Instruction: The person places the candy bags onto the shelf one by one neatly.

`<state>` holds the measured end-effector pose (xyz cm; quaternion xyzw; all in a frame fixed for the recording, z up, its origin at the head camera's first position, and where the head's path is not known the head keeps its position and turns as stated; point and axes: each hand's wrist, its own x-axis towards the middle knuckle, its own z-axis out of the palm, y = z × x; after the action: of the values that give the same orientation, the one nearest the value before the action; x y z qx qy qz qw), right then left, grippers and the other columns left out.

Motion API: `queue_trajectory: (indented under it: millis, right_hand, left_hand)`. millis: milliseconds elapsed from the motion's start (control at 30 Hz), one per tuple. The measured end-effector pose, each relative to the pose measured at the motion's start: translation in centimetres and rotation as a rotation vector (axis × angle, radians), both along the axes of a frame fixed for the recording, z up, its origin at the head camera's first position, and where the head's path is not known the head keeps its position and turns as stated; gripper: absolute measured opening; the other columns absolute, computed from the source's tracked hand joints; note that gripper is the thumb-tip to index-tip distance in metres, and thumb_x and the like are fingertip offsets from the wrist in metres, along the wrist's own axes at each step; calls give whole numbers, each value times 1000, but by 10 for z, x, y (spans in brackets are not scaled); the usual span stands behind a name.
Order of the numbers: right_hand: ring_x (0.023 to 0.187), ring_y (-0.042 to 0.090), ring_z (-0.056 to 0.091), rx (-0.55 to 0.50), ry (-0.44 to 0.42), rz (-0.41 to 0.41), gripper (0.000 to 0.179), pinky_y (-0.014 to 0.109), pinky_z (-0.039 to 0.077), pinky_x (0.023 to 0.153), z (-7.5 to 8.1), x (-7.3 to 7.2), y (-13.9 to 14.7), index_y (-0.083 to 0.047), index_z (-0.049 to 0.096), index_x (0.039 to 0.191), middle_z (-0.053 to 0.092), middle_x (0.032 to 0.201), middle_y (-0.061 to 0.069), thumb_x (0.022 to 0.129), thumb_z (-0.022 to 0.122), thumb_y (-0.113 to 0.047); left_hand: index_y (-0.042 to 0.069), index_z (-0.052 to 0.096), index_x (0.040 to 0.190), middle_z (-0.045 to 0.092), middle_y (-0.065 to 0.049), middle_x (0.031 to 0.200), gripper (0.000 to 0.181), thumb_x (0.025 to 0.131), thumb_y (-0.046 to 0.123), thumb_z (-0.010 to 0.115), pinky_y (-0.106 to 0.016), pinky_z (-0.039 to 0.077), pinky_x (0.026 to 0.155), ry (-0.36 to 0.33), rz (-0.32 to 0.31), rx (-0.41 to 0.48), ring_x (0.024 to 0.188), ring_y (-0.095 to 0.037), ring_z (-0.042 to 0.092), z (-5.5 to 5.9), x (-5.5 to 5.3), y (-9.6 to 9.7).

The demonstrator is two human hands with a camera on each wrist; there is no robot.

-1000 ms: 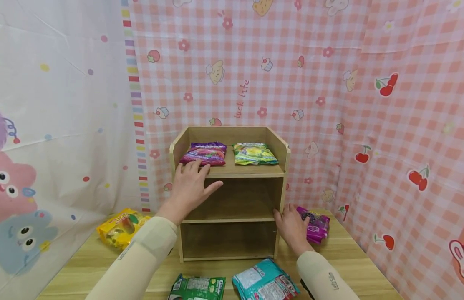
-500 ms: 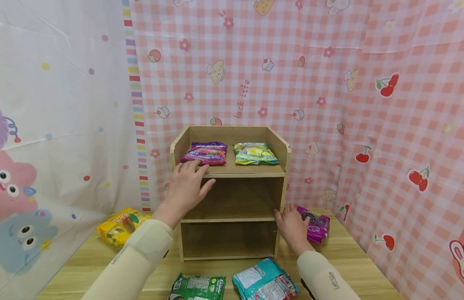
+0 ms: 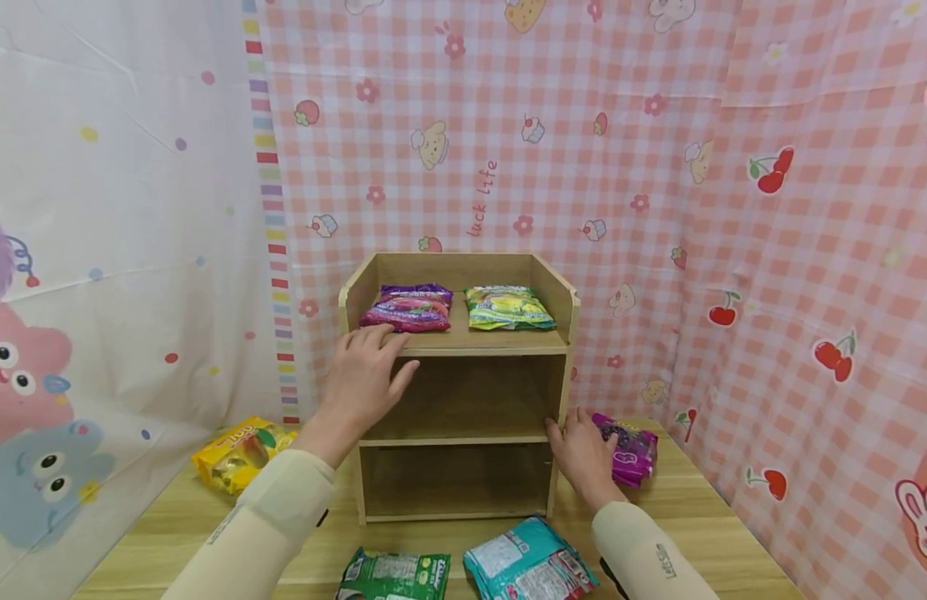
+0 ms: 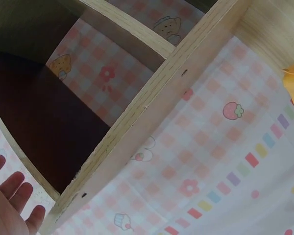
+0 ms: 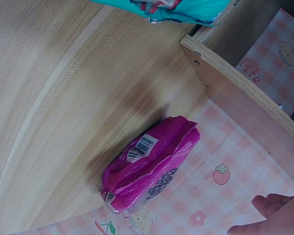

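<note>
A small wooden shelf unit [image 3: 463, 351] stands on the table. On its top board lie a purple-red snack bag [image 3: 411, 308] at left and a yellow-green snack bag [image 3: 508, 307] at right. My left hand [image 3: 364, 379] is at the left front of the top board, just below the purple-red bag, fingers spread and holding nothing. In the left wrist view its fingertips are by the unit's edge. My right hand [image 3: 583, 458] rests its thumb against the unit's right side panel [image 5: 245, 93], other fingers extended. Right beside that hand lies a magenta bag [image 3: 634, 451].
A yellow bag [image 3: 242, 454] lies on the wooden table [image 3: 673, 542] left of the unit. In front of it are a green bag [image 3: 396, 575] and a teal bag [image 3: 529, 560]. Patterned cloths hang behind and at both sides.
My left hand has drawn back a little, down and to the left, away from the purple-red bag. My right hand and the bags stay where they were.
</note>
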<state>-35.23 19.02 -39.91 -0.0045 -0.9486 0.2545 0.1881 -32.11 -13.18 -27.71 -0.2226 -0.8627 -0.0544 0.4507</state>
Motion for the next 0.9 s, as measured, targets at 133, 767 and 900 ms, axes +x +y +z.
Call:
queue_trajectory:
  millis: [133,767,900]
  right_hand:
    - [140,47,30,-5,-2,2,66,74,2,107,1,0,0,10,37,147,29,155,27,103,46,-39]
    - [141,46,29,-5,-2,8,66,75,3,107,-1,-1,0,9,36,148,29,155,26,103,45,-40]
    - [140,46,30,-6,-1,6,66,75,3,107,-1,-1,1,9,37,147,29,155,26,103,45,-39]
  left_hand:
    - [8,67,123,64,-16,119,41,91,33,72,-54,42,96,54,-36,15,112,-36,58,-3,1,-2]
    - [4,72,111,62,-22,121,32,86,22,75,-58,43,93,199,-154,39,112,-40,56,-39,3,-25]
    - [2,72,108,62,-22,118,30,83,19,76,-57,45,91,240,-180,17,108,-40,57,-48,3,-28]
